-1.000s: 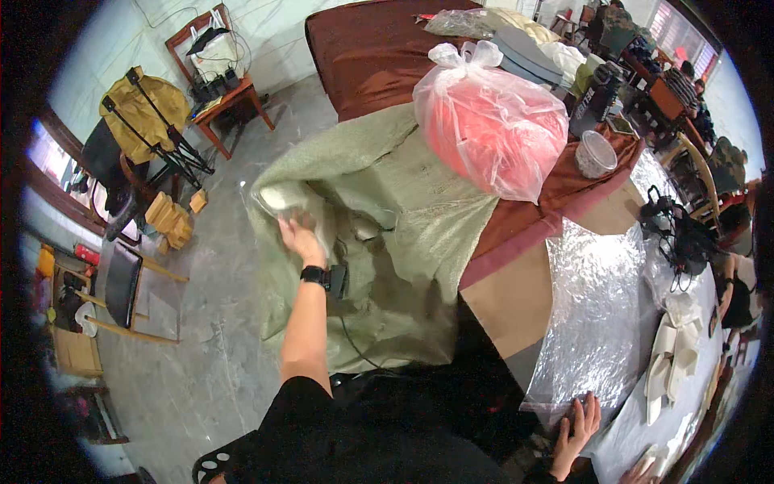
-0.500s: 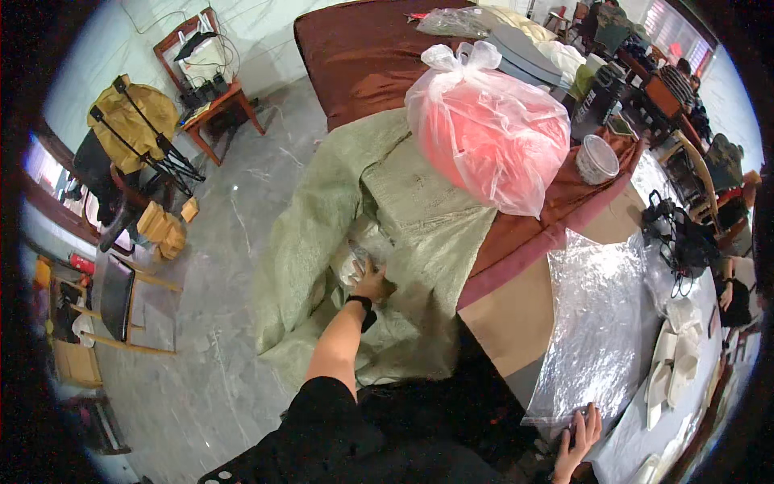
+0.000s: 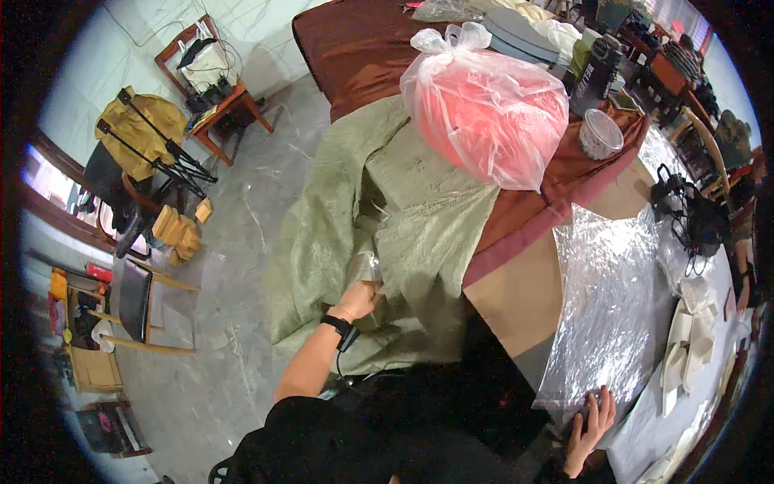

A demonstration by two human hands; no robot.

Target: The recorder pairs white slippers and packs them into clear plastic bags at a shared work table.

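A large green woven sack (image 3: 419,218) gapes open in front of me, draped down from the table. My left hand (image 3: 359,300) is inside its mouth with the fingers closed, gripping crinkled clear plastic (image 3: 367,264); most of that plastic is hidden in the sack's folds. On the right, my right hand (image 3: 591,427) rests at the near edge of a flat, shiny clear plastic bag (image 3: 605,306), fingers stretched out and holding nothing. The shiny bag lies over brown cardboard (image 3: 520,310) and a grey surface.
A knotted translucent bag of pink contents (image 3: 492,113) stands on the brown cloth (image 3: 367,56) behind the sack. Right of it are a clear round tub (image 3: 601,133) and a black bottle (image 3: 597,77). White moulded pieces (image 3: 689,347) lie far right. Chairs stand on the left floor.
My left hand has drawn back slightly toward me and gone from spread fingers to a closed grip on the clear plastic. My right hand stays at the shiny bag's near edge.
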